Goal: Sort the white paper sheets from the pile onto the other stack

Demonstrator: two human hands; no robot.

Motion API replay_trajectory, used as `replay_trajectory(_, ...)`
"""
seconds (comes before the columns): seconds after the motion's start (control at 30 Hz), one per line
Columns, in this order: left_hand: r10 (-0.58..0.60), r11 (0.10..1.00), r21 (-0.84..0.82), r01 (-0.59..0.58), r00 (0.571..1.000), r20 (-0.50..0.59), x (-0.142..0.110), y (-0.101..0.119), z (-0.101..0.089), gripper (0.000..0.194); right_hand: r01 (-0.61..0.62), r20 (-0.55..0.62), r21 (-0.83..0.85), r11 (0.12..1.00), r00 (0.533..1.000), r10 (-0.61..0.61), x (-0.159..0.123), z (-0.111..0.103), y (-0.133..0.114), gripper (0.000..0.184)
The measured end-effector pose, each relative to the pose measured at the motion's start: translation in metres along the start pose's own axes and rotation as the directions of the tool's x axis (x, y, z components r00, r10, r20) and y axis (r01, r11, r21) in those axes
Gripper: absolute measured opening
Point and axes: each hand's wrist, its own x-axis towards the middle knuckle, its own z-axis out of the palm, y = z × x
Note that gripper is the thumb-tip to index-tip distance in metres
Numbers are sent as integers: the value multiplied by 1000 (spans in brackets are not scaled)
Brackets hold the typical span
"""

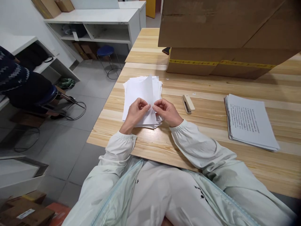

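Note:
Both hands meet over a stack of white paper (134, 91) near the table's left edge. My left hand (138, 111) pinches the edge of a raised sheet of paper (147, 89), thumb against fingers. Close beside it, my right hand (166, 110) is also closed in a pinch at the right edge of that sheet. The sheet stands partly lifted and curved above the stack, whose lower pages lie unevenly. A cream stapler (188, 104) rests on the table to the right of my right hand, touched by neither hand.
Printed pages (250, 121) lie stacked at the right of the wooden table (202, 131). A large cardboard box (223, 31) stands at the back, with a dark phone (166, 50) by its left side. Beyond the left edge are a blue stool (105, 51) and a seated person (21, 75).

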Motion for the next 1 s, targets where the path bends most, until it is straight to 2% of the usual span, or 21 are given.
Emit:
replay_trajectory(0.17, -12, 999, -32, 11, 1000, -11, 3, -3, -1, 18, -43, 21, 44, 998, 999, 42, 3, -6, 1, 51)
replay_trajectory(0.6, -29, 993, -110, 31, 999, 25, 1, -4, -4, 36, -129, 15, 115, 985, 992, 128, 3, -6, 7, 60)
replay_trajectory(1.0, -24, 992, -123, 25, 1000, 7, 0, -5, -3, 48, -119, 29, 143, 983, 993, 116, 2, -3, 9, 58)
